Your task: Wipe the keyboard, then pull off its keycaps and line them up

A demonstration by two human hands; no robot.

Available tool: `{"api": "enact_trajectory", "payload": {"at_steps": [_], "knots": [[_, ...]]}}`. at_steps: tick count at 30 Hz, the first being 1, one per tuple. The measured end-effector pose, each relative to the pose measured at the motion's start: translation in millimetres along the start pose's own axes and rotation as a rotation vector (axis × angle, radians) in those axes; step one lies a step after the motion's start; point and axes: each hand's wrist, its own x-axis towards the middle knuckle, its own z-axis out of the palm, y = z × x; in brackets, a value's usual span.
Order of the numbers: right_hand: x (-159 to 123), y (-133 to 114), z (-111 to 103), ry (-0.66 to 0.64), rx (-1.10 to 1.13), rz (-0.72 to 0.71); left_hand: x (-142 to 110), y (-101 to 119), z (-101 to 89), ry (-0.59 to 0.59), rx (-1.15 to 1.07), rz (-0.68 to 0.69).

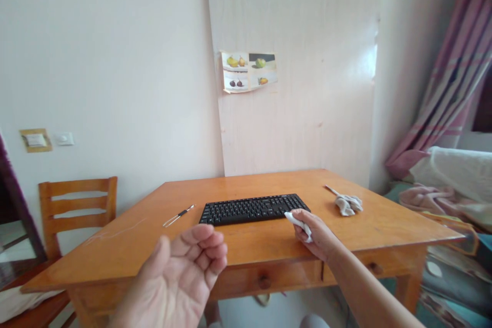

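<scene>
I see the black keyboard (249, 209) lying low across the middle of the table (126, 233), easy to pass over. The right hand (318, 234), with its white cloth (307, 230), crowds the keyboard's near right corner. A lane of bare wood runs between keyboard and grey cloth (348, 204). On the left, beyond the thin metal tool (180, 215), the tabletop opens wide; behind, the pale panel (300, 128) blocks any reach.
</scene>
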Motion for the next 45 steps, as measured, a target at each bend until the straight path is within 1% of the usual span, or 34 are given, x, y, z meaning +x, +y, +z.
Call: {"api": "enact_trajectory", "payload": {"at_steps": [1, 2, 3, 4, 5, 6, 10, 13, 16, 20, 24, 27, 29, 31, 34, 37, 40, 42, 45], "knots": [[0, 0, 0, 0.0, -0.005, -0.004, 4, 3, 19.4, -0.002, 0.003, -0.015], [0, 0, 0, 0.0, -0.011, -0.008, 7, 3, 34.9, 0.0, 0.004, -0.029], [0, 0, 0, -0.003, -0.02, -0.011, 9, 3, 45.6, 0.001, 0.002, -0.039], [0, 0, 0, -0.006, -0.031, -0.013, 11, 1, 51.3, 0.014, -0.007, -0.038], [-1, 0, 0, -0.01, -0.043, -0.015, 13, -2, 52.5, 0.018, -0.012, -0.044], [-2, -1, 1, -0.013, -0.055, -0.018, 14, -5, 50.3, 0.02, -0.018, -0.047], [-7, -4, 9, -0.013, -0.106, -0.021, 20, -14, 30.6, 0.013, -0.043, -0.051], [-14, -5, 25, -0.012, -0.116, 0.007, 22, -16, 23.5, 0.018, -0.048, -0.054], [-22, -1, 46, -0.038, -0.126, 0.032, 23, -24, 22.7, 0.027, -0.012, -0.071], [-33, 6, 75, -0.122, -0.116, 0.069, 20, -50, 21.0, 0.066, 0.099, -0.122], [-41, 13, 97, -0.163, -0.122, 0.045, 18, -78, 16.9, 0.026, 0.203, -0.131], [-43, 24, 109, -0.141, -0.218, -0.022, 16, -92, 15.7, -0.033, 0.225, -0.13], [-44, 35, 115, -0.116, -0.313, -0.11, 16, -99, 15.8, -0.072, 0.195, -0.111], [-47, 47, 120, -0.103, -0.417, -0.2, 18, -105, 15.3, -0.068, 0.153, -0.079], [-54, 59, 126, -0.121, -0.591, -0.299, 21, -111, 12.4, -0.028, 0.087, -0.061], [-65, 61, 131, -0.171, -0.743, -0.412, 25, -112, 9.2, 0.039, 0.031, -0.068], [-75, 57, 134, -0.246, -0.834, -0.494, 27, -108, 8.2, 0.114, 0.01, -0.085], [-78, 54, 136, -0.284, -0.873, -0.529, 28, -105, 8.5, 0.123, 0.011, -0.09], [-80, 51, 136, -0.327, -0.932, -0.57, 28, -102, 8.8, 0.09, 0.043, -0.061]]}}
